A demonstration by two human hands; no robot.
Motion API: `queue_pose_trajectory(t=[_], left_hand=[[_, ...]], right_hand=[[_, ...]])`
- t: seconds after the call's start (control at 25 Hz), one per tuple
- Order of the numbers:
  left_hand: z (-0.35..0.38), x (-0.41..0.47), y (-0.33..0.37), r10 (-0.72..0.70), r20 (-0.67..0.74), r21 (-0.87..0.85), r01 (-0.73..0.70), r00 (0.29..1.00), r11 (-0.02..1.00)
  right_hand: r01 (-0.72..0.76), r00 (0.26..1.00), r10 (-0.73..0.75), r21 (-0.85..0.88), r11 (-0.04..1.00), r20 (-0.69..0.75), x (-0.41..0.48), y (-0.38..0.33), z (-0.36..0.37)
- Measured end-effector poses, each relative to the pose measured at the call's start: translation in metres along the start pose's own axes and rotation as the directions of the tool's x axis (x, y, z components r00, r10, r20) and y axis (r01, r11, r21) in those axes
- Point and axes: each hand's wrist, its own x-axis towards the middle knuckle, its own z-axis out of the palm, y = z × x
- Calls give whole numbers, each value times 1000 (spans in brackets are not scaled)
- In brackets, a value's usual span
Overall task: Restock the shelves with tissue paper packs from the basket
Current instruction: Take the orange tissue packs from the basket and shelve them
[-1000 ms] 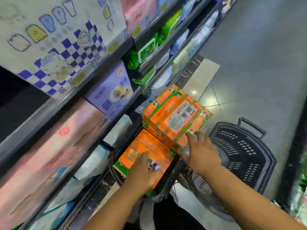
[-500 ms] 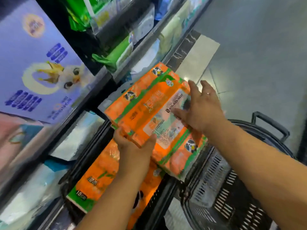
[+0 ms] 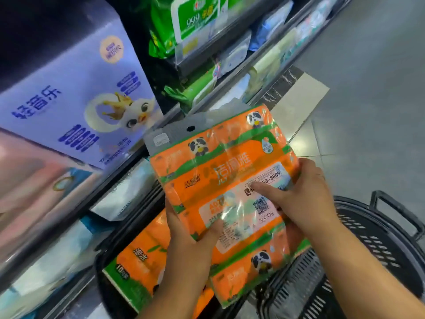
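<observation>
**Orange pack held at both sides above the basket**

The orange tissue pack is in the air directly above the basket. It is tilted, with its printed face towards the person and its grey handle flap pointing away from the basket, towards the shelves.

The left hand grips the lower-left corner of the pack. Its thumb lies across the front, and the other fingers go behind, where they are hidden. The right hand holds the opposite side. Its index finger is stretched flat on the label and the other fingers curl round the edge.

This two-sided grip seems sensible. The pack is wide, soft and wrapped in shiny film, so one hand alone would probably let it bend or slip.

Inside the basket another orange pack lies flat, so the restocking is not finished. Just to the right of the basket stands a second black basket, in which no packs can be seen. To the left of the basket, white packs sit on a low shelf, and a purple box stands higher up.

The held pack is probably going to a shelf, flap end first, but it is not possible to tell which shelf.
</observation>
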Motion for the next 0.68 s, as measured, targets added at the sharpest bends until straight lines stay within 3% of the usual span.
queue_pose_trajectory(t=[0.4, 0.68], left_hand=[[-137, -131, 13, 9, -164, -91, -24, 986, 996], [-233, -235, -3, 122, -256, -216, -179, 959, 960]], right_hand=[[186, 981, -187, 33, 982, 45, -158, -99, -28], [354, 933, -355, 20, 935, 59, -274, -163, -50]])
